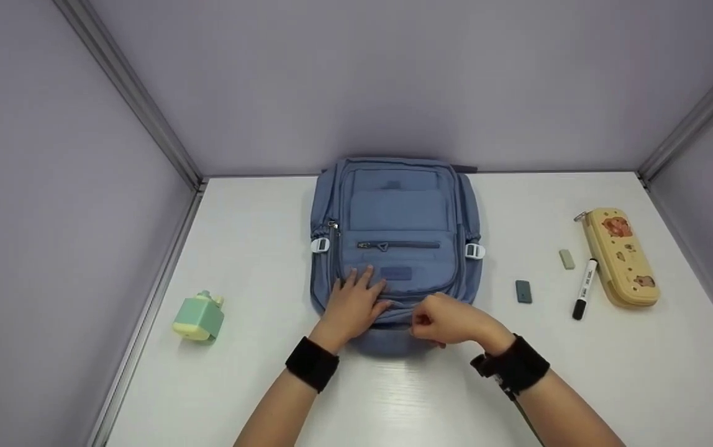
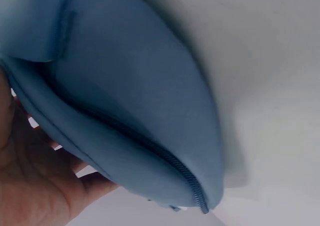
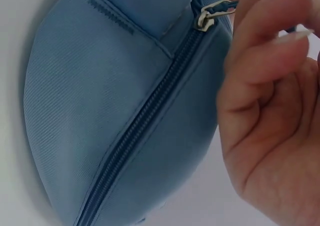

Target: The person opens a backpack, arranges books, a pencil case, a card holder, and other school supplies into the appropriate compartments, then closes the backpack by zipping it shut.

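A blue backpack [image 1: 394, 211] lies flat on the white table [image 1: 257, 236], front side up. My left hand [image 1: 359, 290] rests on its lower front panel with the fingers spread and straight; in the left wrist view the palm [image 2: 30, 186] lies against the blue fabric [image 2: 130, 86]. My right hand [image 1: 423, 321] is at the bag's near edge with its fingers curled. In the right wrist view they pinch the zipper pull [image 3: 214, 11] at the end of a closed zip [image 3: 145, 121] that runs across the backpack [image 3: 95, 96].
A small green box-shaped object [image 1: 199, 316] stands at the left. To the right lie a dark eraser [image 1: 523, 291], a pale eraser [image 1: 566, 259], a black-and-white marker [image 1: 584, 288] and a yellow pencil case [image 1: 620, 256]. Lilac walls enclose the table on three sides.
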Available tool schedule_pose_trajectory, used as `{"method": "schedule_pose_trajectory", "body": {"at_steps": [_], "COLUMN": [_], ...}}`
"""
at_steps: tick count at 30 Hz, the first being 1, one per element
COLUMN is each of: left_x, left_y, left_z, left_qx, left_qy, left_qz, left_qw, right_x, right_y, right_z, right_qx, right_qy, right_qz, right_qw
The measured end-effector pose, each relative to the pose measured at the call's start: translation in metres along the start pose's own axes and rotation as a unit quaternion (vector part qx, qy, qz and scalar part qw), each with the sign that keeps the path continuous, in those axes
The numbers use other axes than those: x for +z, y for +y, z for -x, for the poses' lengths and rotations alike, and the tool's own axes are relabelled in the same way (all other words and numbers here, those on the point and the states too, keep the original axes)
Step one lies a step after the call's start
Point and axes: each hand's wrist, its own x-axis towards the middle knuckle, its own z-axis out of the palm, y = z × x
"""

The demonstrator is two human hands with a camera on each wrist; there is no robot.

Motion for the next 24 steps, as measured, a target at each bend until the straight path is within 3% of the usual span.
{"method": "schedule_pose_trajectory", "body": {"at_steps": [3, 6, 8, 13, 19, 24], "left_x": [-0.01, -0.017, -0.019, -0.013, -0.002, 0.001], "left_y": [0.009, 0.02, 0.028, 0.043, 0.049, 0.048], "left_z": [0.005, 0.011, 0.015, 0.016, 0.012, 0.011], "left_qx": [0.031, 0.081, 0.12, 0.182, 0.184, 0.185], "left_qy": [0.063, 0.123, 0.146, 0.149, 0.166, 0.162], "left_qz": [-0.025, -0.03, -0.018, 0.002, -0.024, -0.012], "left_qw": [0.9972, 0.9885, 0.9819, 0.972, 0.9685, 0.9692], "right_x": [-0.003, -0.004, -0.004, -0.004, -0.006, -0.014], "right_y": [0.002, 0.004, 0.004, 0.005, 0.005, 0.009], "right_z": [0.002, 0.003, 0.003, 0.004, 0.005, 0.009], "right_qx": [-0.004, -0.003, 0.0, -0.003, -0.023, -0.027], "right_qy": [0.005, 0.007, 0.006, 0.011, 0.017, 0.008], "right_qz": [-0.007, -0.014, -0.02, -0.032, -0.04, -0.064], "right_qw": [1.0, 1.0, 1.0, 0.999, 0.999, 0.998]}}
